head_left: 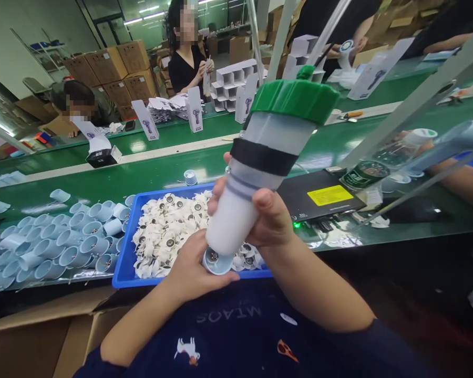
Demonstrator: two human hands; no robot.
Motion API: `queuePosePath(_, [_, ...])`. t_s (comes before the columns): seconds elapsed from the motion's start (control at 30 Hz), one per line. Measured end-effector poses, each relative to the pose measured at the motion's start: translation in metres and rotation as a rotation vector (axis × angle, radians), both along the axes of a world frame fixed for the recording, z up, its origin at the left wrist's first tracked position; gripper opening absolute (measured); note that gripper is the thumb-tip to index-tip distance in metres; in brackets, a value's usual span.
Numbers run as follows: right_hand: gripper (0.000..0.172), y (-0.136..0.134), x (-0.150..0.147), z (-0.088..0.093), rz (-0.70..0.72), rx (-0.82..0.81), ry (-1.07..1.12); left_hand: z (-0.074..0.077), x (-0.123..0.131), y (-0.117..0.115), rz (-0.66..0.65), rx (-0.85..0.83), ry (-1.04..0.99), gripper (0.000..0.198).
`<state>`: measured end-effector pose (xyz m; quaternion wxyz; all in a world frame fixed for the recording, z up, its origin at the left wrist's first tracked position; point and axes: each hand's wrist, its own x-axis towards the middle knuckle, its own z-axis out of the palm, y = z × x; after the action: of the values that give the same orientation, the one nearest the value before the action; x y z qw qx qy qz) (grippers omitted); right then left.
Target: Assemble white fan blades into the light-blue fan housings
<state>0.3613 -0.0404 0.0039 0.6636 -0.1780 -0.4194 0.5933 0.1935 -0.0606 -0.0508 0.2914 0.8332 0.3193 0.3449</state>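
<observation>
In the centre of the frame, a person's right hand (274, 223) wraps its fingers around a translucent white bottle (236, 207) with a green cap (295, 100) and a black band (264, 157). The bottle tilts, cap toward the upper right. Its rounded lower end overlaps a small light-blue cup (220, 265) at lower centre, pinched between the thumb and fingers of the left hand (191, 265); from here I cannot tell whether the two touch. Behind the hands, a blue tray (122, 265) holds white bladed parts (157, 231). Similar cups (49, 249) lie heaped at the left. At upper centre, a co-worker (185, 65) stands across the green bench (169, 173).
</observation>
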Motion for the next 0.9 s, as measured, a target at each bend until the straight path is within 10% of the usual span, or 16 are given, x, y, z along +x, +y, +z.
queuePosePath(0.67, [0.053,-0.006,0.006,-0.002,-0.020,-0.079,-0.013,0.013,0.000,-0.005,-0.100,-0.420,0.126,0.061])
queuePosePath(0.77, [0.051,-0.012,0.030,-0.009,-0.201,-0.040,-0.015,0.015,-0.011,0.006,-0.114,-0.421,0.321,0.076])
queuePosePath(0.9, [0.056,-0.026,0.087,-0.045,-0.650,-0.047,-0.226,-0.002,-0.060,0.028,0.261,-0.296,0.293,0.069])
